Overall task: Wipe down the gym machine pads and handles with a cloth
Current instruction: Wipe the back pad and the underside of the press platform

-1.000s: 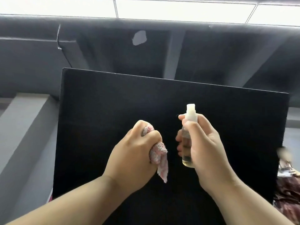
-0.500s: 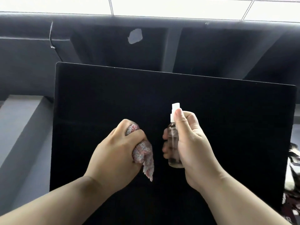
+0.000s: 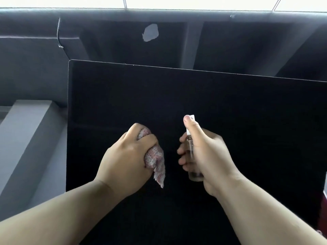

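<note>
Gripping a bunched pink-and-white patterned cloth (image 3: 156,161), the left hand (image 3: 127,156) is clenched tight around it in a fist. One loose corner of the fabric hangs down below the curled fingers. Just beside it, with a narrow gap between them, the right hand (image 3: 210,156) is wrapped round a small clear spray bottle (image 3: 190,147) held upright. Its fingers curl round the body, and the index fingertip (image 3: 188,121) rests on the white nozzle (image 3: 192,117) at the top. The bottom of the bottle shows below the palm.

Both hands are raised in front of a broad, flat black pad (image 3: 247,112), which fills the middle of the view behind them. Its upper edge runs slightly downhill to the right. Whether the cloth touches the pad cannot be told.

Beyond the pad are dark grey ceiling beams (image 3: 191,45) and a pale, irregular patch (image 3: 150,32) on a dark panel. Bright light panels (image 3: 194,2) run along the top edge. A lighter grey sloping beam (image 3: 26,138) stands at the left.
</note>
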### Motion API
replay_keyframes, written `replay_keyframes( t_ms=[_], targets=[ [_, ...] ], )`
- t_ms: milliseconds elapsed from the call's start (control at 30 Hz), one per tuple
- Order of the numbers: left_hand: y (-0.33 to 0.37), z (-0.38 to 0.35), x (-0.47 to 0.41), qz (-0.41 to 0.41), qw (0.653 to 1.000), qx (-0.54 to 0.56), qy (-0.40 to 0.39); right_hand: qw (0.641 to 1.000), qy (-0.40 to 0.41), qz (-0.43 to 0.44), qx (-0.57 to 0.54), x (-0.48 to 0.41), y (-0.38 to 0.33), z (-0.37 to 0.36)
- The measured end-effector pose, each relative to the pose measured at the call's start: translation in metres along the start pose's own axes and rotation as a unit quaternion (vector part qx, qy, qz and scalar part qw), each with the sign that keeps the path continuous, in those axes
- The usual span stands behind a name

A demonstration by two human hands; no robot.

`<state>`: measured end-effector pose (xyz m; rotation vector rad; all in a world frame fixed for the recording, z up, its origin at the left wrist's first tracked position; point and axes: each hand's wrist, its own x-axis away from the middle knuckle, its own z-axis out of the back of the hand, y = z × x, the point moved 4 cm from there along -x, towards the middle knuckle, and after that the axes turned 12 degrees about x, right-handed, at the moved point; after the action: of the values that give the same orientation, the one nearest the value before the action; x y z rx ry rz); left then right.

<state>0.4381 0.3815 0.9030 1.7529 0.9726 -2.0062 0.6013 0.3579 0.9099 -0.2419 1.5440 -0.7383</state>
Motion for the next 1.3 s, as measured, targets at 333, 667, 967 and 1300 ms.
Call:
replay_keyframes(
  t_ms=[333, 667, 967, 1300],
  targets=[
    [-0.031, 0.031, 0.009, -0.015, 1.0, -0.012, 0.004, 0.993, -0.106, -0.018, 0.052, -0.013, -0.023, -0.047],
    [-0.055, 0.046, 0.026, -0.011, 0.998, -0.056, -0.033, 0.992, -0.117, 0.016, 0.048, -0.023, -0.028, -0.096],
    [-0.06, 0.057, 0.042, -0.008, 0.996, -0.081, -0.027, 0.976, -0.168, 0.039, 0.135, -0.014, -0.013, -0.123],
    [-0.069, 0.063, 0.082, 0.006, 0.99, -0.118, -0.083, 0.961, -0.215, -0.012, 0.174, -0.003, 0.033, -0.127]
  ],
)
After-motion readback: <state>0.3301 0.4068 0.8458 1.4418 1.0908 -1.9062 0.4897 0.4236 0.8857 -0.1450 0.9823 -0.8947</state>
